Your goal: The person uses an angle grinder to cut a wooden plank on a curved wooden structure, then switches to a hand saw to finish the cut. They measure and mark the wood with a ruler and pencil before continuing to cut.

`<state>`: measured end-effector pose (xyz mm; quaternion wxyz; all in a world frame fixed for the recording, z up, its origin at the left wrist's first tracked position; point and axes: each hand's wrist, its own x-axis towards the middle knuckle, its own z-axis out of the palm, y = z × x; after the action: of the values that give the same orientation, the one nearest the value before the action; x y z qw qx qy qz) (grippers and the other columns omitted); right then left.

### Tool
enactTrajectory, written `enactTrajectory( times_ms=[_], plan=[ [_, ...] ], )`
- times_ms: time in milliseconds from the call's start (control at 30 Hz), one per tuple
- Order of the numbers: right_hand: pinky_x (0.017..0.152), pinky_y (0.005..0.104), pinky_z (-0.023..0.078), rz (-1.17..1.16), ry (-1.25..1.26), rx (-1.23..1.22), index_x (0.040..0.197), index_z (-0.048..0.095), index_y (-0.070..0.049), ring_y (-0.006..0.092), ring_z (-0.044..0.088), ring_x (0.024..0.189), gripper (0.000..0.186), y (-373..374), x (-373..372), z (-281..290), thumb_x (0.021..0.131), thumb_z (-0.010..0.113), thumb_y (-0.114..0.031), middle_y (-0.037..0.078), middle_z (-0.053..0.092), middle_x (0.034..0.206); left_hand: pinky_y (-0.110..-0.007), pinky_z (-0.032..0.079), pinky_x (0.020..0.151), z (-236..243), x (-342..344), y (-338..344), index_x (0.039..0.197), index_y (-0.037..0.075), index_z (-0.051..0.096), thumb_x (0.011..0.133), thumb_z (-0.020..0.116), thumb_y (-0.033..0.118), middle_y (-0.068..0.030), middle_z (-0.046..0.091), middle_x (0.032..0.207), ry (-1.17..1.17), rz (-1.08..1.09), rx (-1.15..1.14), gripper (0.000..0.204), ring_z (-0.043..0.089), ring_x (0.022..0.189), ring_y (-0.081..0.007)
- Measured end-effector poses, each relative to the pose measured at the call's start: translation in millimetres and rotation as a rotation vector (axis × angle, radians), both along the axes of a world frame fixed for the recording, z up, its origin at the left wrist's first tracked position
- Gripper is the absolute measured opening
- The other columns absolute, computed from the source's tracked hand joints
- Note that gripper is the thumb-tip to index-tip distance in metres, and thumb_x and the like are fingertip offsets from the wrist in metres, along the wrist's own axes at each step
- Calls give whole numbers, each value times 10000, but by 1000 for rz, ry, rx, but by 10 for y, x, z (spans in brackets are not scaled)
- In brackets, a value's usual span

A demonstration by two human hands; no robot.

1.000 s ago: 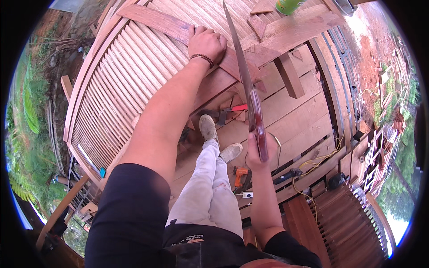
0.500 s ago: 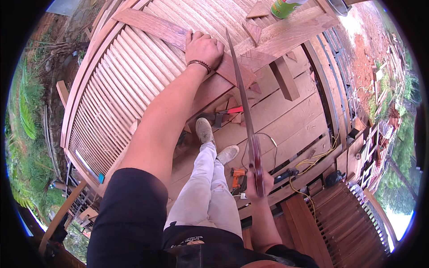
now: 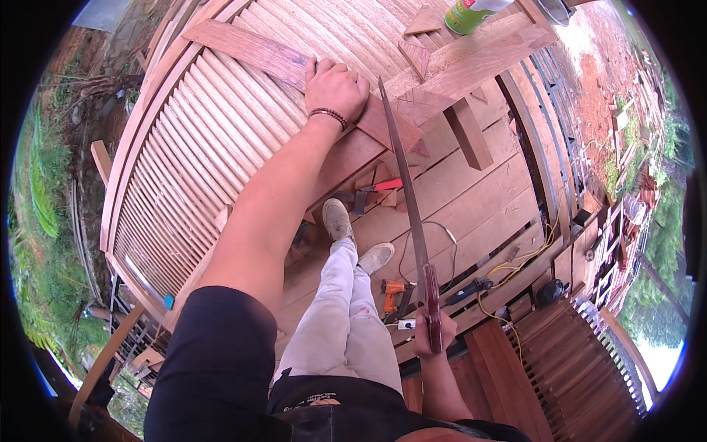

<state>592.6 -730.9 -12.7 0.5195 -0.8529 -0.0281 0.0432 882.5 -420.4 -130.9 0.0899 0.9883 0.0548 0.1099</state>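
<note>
My left hand (image 3: 335,96), fingers curled, presses on a reddish wooden board (image 3: 247,44) lying diagonally over pale slatted panelling (image 3: 169,155). My right hand (image 3: 427,331) is closed on the dark, glossy wooden handle of a long hand saw (image 3: 414,221). The blade runs up past the right end of that board, its tip beside a crossing timber rail (image 3: 501,59); whether the teeth touch the wood I cannot tell. Small triangular wood pieces (image 3: 414,55) lie near the rail.
A green can (image 3: 465,16) stands on the frame. A plank deck (image 3: 464,195) below holds an orange power tool (image 3: 392,291), another dark tool (image 3: 464,289), a red-handled tool (image 3: 387,184), yellow cords (image 3: 526,259) and offcuts. A dark slatted wooden panel (image 3: 567,368) lies at lower right.
My right hand and the saw have moved steadily down toward my body, so the blade's tip sits much lower along the board. My left hand stays on the board.
</note>
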Motion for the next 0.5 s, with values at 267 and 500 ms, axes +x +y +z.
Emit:
enactTrajectory(
  times_ms=[267,500],
  plan=[
    [518,384,464,-12,86,22,823,670,-27,276,632,544,63,461,770,-352,873,691,-59,131,596,630,-489,279,1169,-4,-57,-1,809,110,792,964,466,326,-55,732,924,95,8,9,420,611,1073,-250],
    [512,370,464,-2,29,-18,807,667,-31,272,622,526,73,237,506,-359,869,698,-54,109,609,635,-508,304,1152,-23,11,6,786,126,784,961,466,334,-52,722,908,53,-43,12,419,612,1066,-252]
  ],
)
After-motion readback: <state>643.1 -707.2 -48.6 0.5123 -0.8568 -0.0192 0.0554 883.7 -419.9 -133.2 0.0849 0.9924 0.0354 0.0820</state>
